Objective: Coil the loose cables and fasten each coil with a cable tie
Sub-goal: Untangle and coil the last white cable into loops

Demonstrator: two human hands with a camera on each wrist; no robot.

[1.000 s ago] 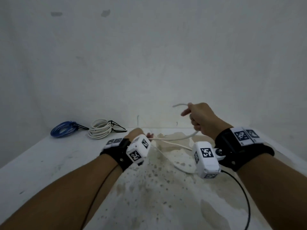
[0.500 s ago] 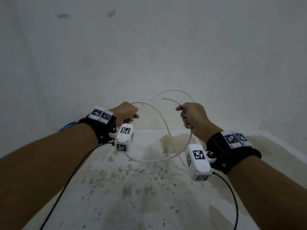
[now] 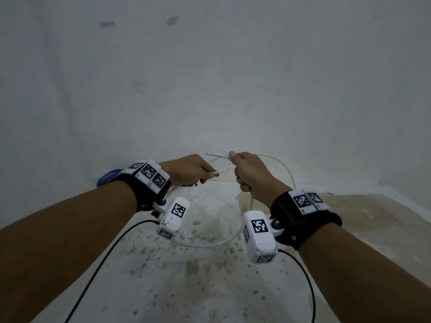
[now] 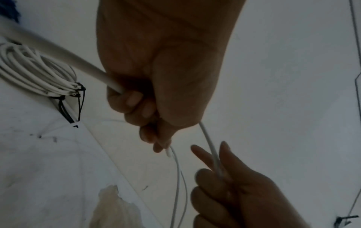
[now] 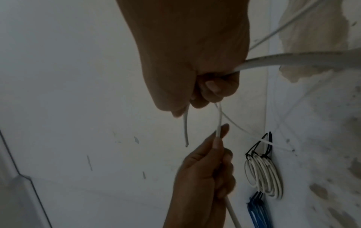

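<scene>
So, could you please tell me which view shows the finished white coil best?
The right wrist view: the white coil shows whole with its black ties. The left wrist view crops it at the edge; the head view hides it behind the left forearm.

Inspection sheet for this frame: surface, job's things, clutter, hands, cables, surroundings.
Surface: white table, stained and speckled.
Job's things: loose white cable looped in the air between both hands; tied white coil and blue coil lie by the wall, with black ties.
Clutter: nothing seen.
Hands: left hand and right hand each grip the loose cable; one free end sticks out past the right hand's fingers.
Cables: black wrist-camera leads trail toward the person.
Surroundings: plain white wall.
</scene>
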